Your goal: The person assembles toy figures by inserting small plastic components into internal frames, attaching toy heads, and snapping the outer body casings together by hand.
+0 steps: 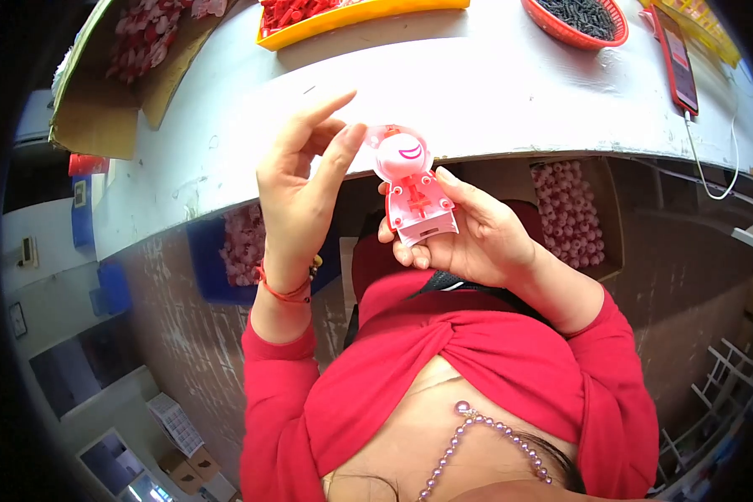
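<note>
The white worktop [477, 92] curves away above your lap. Your right hand [468, 238] pinches the pink toy figure [412, 188] by its body, held off the edge; your left hand [297, 188] is spread, a fingertip touching its head. Press too hard there and the figure could twist free — dropping toward the box of pink parts [569, 213] below.

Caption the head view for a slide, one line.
Right hand holds a pink plastic toy figure while the left hand touches its head, above a white table.
</note>
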### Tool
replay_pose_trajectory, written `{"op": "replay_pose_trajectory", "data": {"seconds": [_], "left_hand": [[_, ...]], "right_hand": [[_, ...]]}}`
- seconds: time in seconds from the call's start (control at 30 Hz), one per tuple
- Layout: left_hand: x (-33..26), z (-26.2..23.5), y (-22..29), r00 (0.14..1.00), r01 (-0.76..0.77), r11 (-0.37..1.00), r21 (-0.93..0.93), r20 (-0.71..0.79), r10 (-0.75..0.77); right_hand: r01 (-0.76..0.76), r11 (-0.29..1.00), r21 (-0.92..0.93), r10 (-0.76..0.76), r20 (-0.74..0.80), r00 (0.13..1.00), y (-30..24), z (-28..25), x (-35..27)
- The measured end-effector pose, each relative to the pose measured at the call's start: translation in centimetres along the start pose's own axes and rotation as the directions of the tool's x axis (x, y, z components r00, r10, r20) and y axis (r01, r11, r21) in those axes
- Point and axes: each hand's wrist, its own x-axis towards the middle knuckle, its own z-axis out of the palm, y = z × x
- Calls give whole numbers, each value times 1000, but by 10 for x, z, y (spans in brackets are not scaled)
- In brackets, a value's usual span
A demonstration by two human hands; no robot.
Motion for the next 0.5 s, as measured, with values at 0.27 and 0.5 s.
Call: {"op": "replay_pose_trajectory", "data": {"seconds": [0.27, 0.5], "left_hand": [[1, 8, -1, 998, 60, 998, -25, 28, -60], [7, 10, 0, 996, -7, 977, 212, -83, 25]], "right_hand": [[23, 999, -31, -24, -21, 999, -2, 4, -2], [-97, 641, -762, -187, -278, 942, -31, 28, -26]]}}
